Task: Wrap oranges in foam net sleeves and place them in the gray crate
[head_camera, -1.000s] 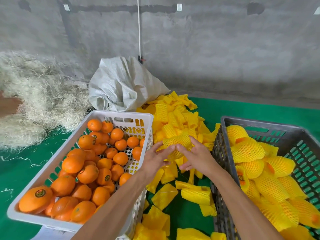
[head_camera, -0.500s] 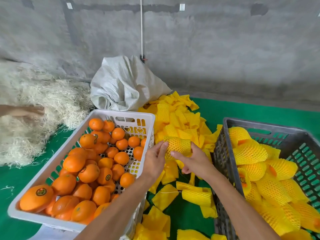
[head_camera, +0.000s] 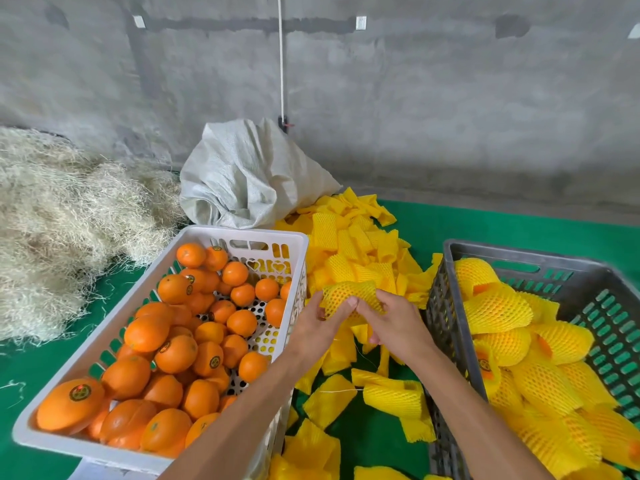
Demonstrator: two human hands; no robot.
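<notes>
left hand (head_camera: 320, 327) – fingers curled, gripping net sleeve (head_camera: 349, 296) | right hand (head_camera: 398, 323) – gripping same sleeve | between white basket (head_camera: 298, 244) and gray crate (head_camera: 450, 306)

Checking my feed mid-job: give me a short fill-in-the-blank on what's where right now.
1. Both hands, left hand and right hand, hold one yellow ____ sleeve.
2. The bare oranges lie in the ____ basket.
3. The wrapped oranges lie in the ____ crate.

Missing words: foam net; white; gray
</notes>
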